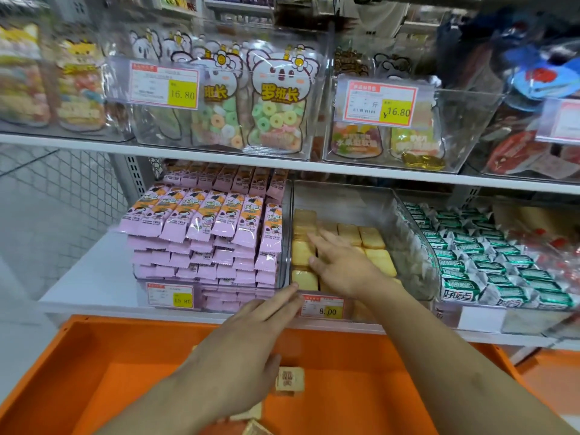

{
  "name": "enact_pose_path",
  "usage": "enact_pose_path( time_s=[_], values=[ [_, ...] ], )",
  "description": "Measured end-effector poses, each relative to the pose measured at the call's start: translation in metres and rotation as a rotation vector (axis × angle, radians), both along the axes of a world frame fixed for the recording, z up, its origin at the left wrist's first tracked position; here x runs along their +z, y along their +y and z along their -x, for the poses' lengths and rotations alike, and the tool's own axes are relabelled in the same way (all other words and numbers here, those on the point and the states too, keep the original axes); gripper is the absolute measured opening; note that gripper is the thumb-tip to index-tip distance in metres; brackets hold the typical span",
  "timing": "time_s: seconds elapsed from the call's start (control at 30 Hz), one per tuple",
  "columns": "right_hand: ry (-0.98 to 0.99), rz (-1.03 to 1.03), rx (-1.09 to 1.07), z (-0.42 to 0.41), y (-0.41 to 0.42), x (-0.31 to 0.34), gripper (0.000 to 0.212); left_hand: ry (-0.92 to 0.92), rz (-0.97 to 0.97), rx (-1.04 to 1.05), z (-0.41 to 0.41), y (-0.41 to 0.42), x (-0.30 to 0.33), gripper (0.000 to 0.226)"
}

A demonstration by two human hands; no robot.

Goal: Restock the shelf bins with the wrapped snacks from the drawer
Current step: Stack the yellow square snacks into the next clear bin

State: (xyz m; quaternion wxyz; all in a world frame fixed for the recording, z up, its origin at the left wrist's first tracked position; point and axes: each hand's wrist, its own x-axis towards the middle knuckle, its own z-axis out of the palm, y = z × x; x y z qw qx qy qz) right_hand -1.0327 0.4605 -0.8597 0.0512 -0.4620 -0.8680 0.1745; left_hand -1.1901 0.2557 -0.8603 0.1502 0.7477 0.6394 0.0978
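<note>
The clear middle bin (379, 199) on the lower shelf holds several yellow wrapped snacks (372, 238) laid flat in rows. My right hand (340, 265) reaches into this bin, its straight fingers resting on the yellow packets. My left hand (251, 337) stretches forward with straight fingers, its fingertips touching the bin's front edge beside the 8.00 price tag (323, 307). Below, the orange drawer (78, 346) holds a few pale wrapped snacks (290, 379), partly hidden by my left hand.
A bin of pink wrapped snacks (207, 233) stands left of the middle bin, and green and white packets (489, 265) fill the bin on the right. The upper shelf (94, 142) carries clear bins of bagged candy (276, 105) with price tags.
</note>
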Motion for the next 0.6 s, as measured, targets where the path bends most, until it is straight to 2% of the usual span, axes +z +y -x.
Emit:
enact_pose_path(
  time_s=[0.2,0.37,0.47,0.6],
  values=[
    [0.049,-0.141,0.064,-0.028,-0.067,0.025,0.063,-0.046,-0.004,0.019,0.013,-0.017,-0.016,0.083],
    [0.148,-0.171,0.171,-0.055,-0.150,0.003,0.063,-0.092,0.070,0.102,0.027,-0.048,-0.047,0.076],
    [0.137,-0.078,0.208,-0.050,-0.183,-0.027,0.062,-0.039,0.137,0.097,0.036,-0.064,-0.069,0.076],
    [-0.039,0.153,0.190,-0.032,-0.206,-0.074,0.066,-0.144,0.201,0.198,0.056,-0.071,-0.099,0.085]
  ],
)
